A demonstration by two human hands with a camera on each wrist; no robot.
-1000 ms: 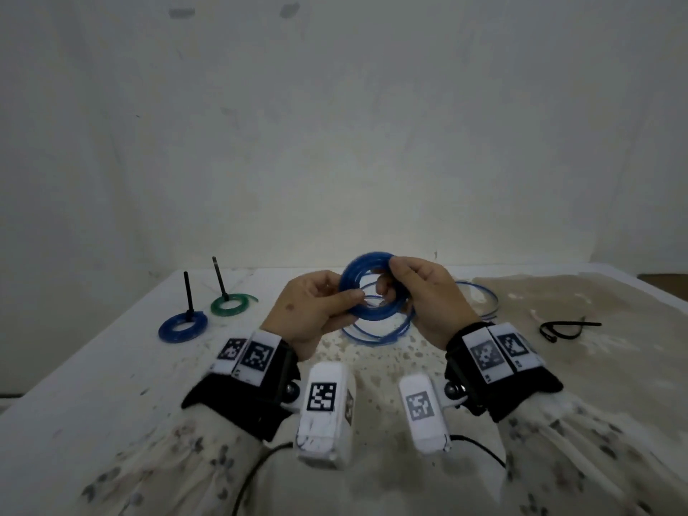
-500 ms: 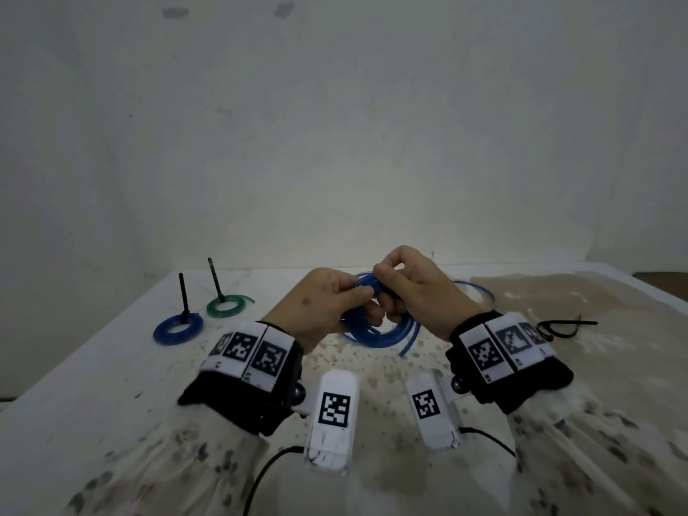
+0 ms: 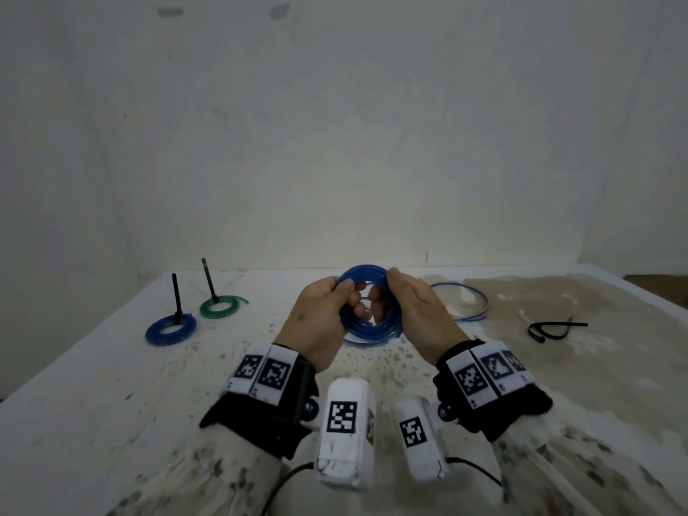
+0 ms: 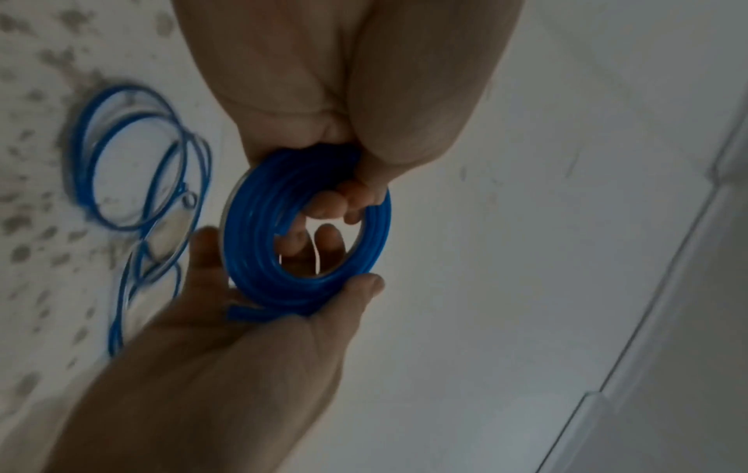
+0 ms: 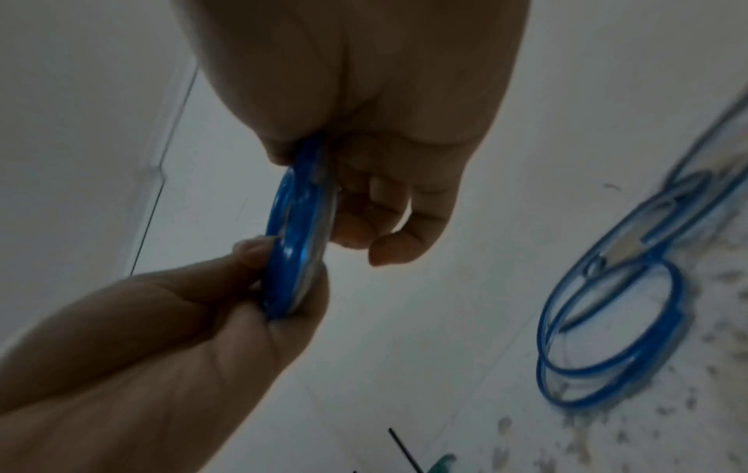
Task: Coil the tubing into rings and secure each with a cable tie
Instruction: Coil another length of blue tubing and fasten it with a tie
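A: How are the hands set?

B: Both are raised above the table [image 3: 111, 385], near its middle, palms turned toward each other. The left hand [image 3: 316, 322] pinches the left side of the blue coil [image 3: 372, 329], thumb on the near face and fingers curled through the hole. The right hand [image 3: 417, 310] clamps the right side, thumb on the top rim; in the right wrist view its fingers [image 5: 388, 220] curl behind the ring.

A: And the coil itself?

B: It stands nearly upright between the two hands, several turns bunched together. From the left wrist view a cut end pokes out at the right palm. Loose tubing [image 3: 461, 307] trails away to the right and lies in wide loops on the table, just beyond the right hand.

A: Any containers?

B: I see none. Far left lie two finished rings: a blue ring [image 3: 171, 329] and a green ring [image 3: 219, 307], each with a black cable tie tail standing up from it.

A: Spare ties?

B: Black cable ties [image 3: 551, 327] lie to the right, well apart from the hands.

A: Room to move?

B: The table's far edge meets the wall [image 3: 335, 143] behind the hands. The left edge runs diagonally past the finished rings. Bare stained surface lies on the near side.
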